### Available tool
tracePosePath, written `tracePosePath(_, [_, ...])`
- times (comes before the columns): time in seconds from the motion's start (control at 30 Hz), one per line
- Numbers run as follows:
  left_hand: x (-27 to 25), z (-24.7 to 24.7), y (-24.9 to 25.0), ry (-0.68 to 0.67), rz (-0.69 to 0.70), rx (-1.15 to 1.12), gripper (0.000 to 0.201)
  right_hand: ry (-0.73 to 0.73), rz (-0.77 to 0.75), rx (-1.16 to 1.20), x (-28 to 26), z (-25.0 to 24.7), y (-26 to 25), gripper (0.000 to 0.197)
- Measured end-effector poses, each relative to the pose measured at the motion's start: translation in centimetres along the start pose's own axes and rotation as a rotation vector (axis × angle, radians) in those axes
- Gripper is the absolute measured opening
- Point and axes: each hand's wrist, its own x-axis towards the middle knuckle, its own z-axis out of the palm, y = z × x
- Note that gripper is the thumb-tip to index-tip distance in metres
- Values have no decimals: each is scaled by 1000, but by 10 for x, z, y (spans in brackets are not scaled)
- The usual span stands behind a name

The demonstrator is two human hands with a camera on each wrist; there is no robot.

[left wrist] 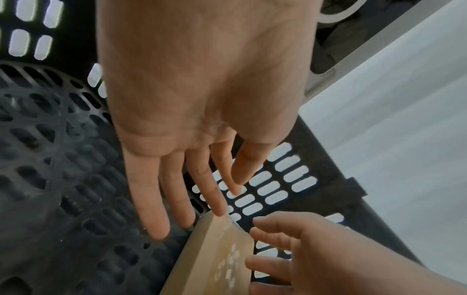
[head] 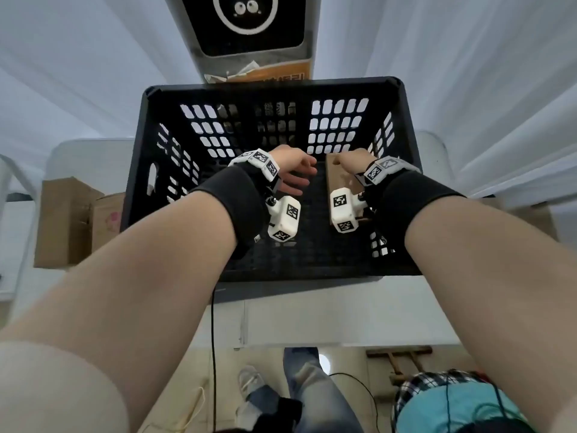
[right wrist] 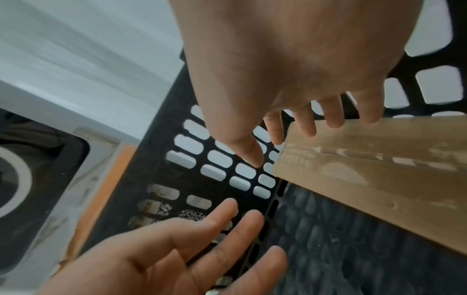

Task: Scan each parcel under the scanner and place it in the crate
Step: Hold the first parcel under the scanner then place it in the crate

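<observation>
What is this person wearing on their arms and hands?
The forearms are bare, with no sleeves. Each wrist carries a wide black band, ringed near the left hand and the right hand by white blocks printed with black-and-white square codes. A white boxy camera unit with the same codes hangs under each wrist. No gloves.

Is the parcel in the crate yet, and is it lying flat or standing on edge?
In, on edge. The parcel is below the crate rim, near its right wall, narrow side up; the right hand fingers curl over its top edge. Whether it touches the floor: cannot tell.
</observation>
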Motion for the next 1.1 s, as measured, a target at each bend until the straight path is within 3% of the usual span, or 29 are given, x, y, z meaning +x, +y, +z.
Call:
tracePosePath(0.17, [18, 6, -3, -16, -66, 0, 30, -89, -1, 11, 16, 2, 6, 43])
tracePosePath(0.27, [29, 10, -5, -28, -86, -8, 29, -57, 32, 52, 22, 0, 4, 48])
tracePosePath(0.37, [38, 14, -6, -58, -108, -23, 27, -156, -63, 36, 32, -2, 2, 48])
tracePosePath(0.6, [43, 19, -4, -73, -150, -15, 43, -235, -85, -5, 29, -10, -4, 48])
tracePosePath(0.83, [49, 14, -11, -68, -209, 5, 57, -269, -37, 6, 38, -8, 3, 48])
tracePosePath(1.1, [40, 12, -14, -40, -225, -55, 53, -259, 50, 206, 33, -3, -3, 54])
